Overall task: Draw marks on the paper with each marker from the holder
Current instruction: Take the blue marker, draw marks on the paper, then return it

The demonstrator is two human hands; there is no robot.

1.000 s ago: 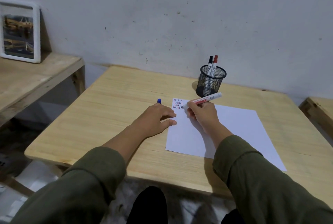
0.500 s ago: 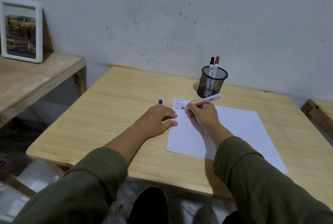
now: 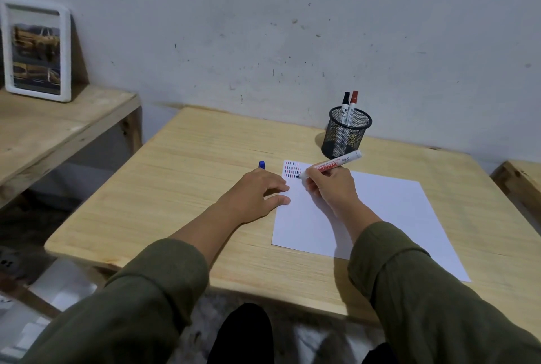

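- The right hand point(image 3: 330, 188) was clamped around a white marker with red lettering point(image 3: 333, 165), its dark tip pressed onto the top-left corner of the white sheet of paper point(image 3: 389, 211).
- That corner already had a little block of short dashes point(image 3: 292, 169), red and dark ones in rows, and the tip sat right at the block's lower right edge.
- The left hand point(image 3: 257, 191) rested on the light wooden surface point(image 3: 181, 188) just beside the paper's left edge, with the thumb and one fingertip just reaching onto the sheet. A small blue cap point(image 3: 261, 164) poked up behind the knuckles; honestly couldn't tell if that hand was gripping it or just in front of it.
- The black wire-mesh holder point(image 3: 347, 135) stood upright near the wall, just beyond the paper, with two markers inside: one with a black cap point(image 3: 346, 98) and one with a red cap point(image 3: 354, 97), side by side and touching.
- Both arms wore olive green sleeves point(image 3: 424, 290).
- Off to the left, a white-framed picture point(image 3: 36, 52) leaned against the wall on a separate wooden bench point(image 3: 58, 129).
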